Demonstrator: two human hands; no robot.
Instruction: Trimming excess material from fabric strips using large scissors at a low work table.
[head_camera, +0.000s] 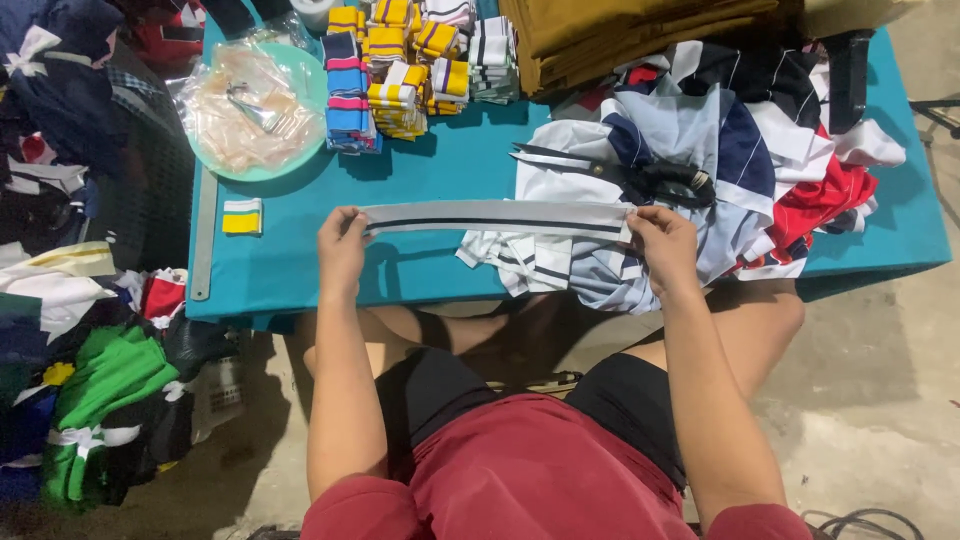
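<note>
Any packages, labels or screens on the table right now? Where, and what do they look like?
Plastic bag: clear, crumpled, in the round green bowl at the table's far left, pale contents with a metal clip.
No labels, signs or screens show.
Both hands, left and right, hold only a grey strip with a dark stripe.

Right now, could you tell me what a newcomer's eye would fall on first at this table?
First, the long grey knit strip with a dark stripe, stretched flat between the left hand and right hand over the teal table. Next, the black scissors lying on the heap of white, navy and red fabric pieces at the right. Behind, stacks of striped knit cuffs stand beside a green bowl.
</note>
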